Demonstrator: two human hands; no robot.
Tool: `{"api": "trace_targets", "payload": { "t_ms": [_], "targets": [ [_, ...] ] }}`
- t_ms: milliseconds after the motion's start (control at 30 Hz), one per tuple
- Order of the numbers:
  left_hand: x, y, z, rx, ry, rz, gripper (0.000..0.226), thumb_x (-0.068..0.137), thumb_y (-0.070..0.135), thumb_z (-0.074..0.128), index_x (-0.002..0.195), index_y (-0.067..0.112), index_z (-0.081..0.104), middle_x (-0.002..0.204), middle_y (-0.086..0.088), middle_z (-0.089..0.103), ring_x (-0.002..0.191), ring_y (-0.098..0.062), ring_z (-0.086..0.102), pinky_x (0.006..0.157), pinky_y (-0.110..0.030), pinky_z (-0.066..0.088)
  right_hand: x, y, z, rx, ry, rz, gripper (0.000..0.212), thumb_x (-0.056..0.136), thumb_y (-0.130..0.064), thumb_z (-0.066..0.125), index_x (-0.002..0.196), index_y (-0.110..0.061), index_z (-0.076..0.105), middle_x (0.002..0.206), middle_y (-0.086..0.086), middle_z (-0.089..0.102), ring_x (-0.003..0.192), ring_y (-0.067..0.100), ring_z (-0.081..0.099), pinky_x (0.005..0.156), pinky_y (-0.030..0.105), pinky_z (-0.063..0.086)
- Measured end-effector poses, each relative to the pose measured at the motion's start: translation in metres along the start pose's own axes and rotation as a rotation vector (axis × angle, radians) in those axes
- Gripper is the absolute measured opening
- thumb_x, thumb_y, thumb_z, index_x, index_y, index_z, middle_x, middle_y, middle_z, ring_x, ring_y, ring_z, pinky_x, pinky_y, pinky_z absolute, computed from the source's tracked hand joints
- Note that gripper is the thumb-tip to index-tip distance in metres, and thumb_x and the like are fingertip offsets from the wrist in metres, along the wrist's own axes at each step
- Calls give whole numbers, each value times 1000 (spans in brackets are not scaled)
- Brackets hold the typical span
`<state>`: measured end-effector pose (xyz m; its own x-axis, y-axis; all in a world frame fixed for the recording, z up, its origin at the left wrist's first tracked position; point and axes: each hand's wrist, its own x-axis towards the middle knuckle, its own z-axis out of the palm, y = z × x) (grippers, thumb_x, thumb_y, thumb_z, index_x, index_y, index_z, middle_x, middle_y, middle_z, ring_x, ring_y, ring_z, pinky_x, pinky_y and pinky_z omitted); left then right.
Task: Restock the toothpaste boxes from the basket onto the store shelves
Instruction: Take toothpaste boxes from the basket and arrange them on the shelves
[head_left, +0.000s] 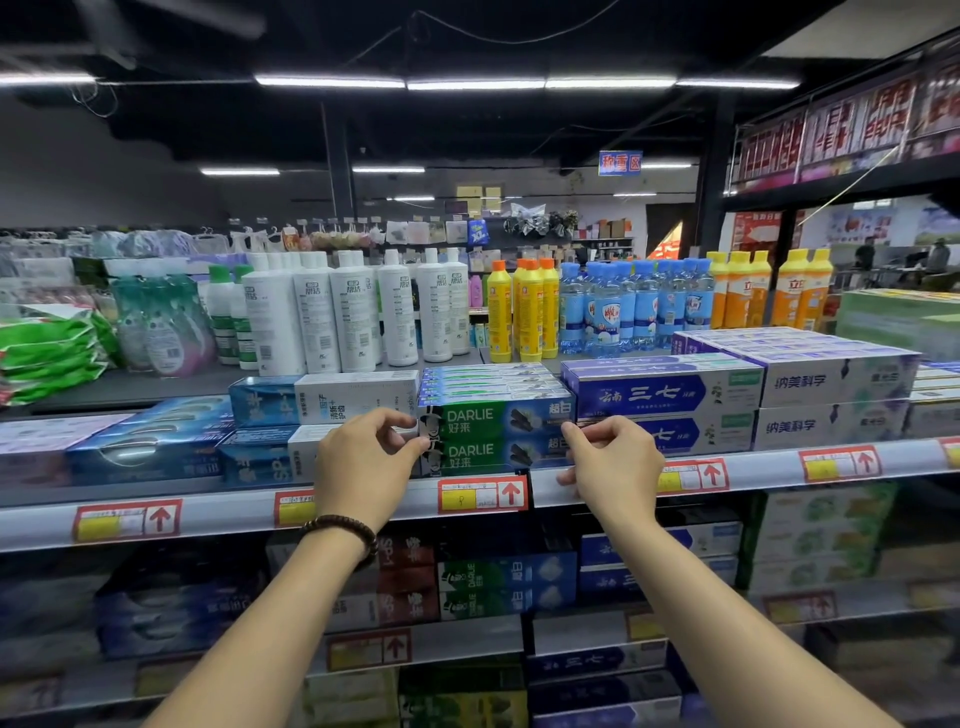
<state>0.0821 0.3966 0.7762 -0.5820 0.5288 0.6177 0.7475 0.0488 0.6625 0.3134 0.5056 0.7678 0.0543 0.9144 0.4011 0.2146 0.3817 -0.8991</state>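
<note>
Green-and-blue Darlie toothpaste boxes (496, 421) lie stacked two high on the upper shelf (597, 486), with more of them behind. My left hand (363, 462) is at the stack's left end, with thumb and curled fingers pinching the front boxes' end. At the right end, my right hand (610, 465) has its fingertips curled against the boxes' corner, and its lower fingers touch the shelf rail. A bead bracelet is on my left wrist. The basket is not in view.
Blue-and-white boxes (665, 395) sit right of the Darlie stack, white and blue boxes (356, 397) to its left. Behind stand white bottles (353, 312), yellow bottles (524, 312) and water bottles (634, 306). Lower shelves (426, 644) hold more toothpaste boxes.
</note>
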Motion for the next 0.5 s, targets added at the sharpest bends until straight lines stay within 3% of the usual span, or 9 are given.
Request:
{"api": "trace_targets", "payload": {
  "t_ms": [333, 500],
  "targets": [
    [-9, 0, -5, 5, 14, 44, 18, 83, 36, 87, 88, 36, 71, 72, 14, 66, 77, -6, 65, 77, -34, 58, -11, -1, -8, 10, -23, 11, 20, 96, -31, 78, 90, -15, 67, 71, 0, 75, 53, 13, 74, 67, 50, 66],
    [-25, 0, -12, -40, 35, 59, 18, 89, 32, 82, 84, 33, 65, 73, 13, 66, 74, -2, 63, 69, -24, 52, -29, 4, -10, 13, -48, 26, 19, 97, -32, 76, 91, -17, 67, 73, 2, 74, 53, 14, 74, 66, 49, 65]
  ]
}}
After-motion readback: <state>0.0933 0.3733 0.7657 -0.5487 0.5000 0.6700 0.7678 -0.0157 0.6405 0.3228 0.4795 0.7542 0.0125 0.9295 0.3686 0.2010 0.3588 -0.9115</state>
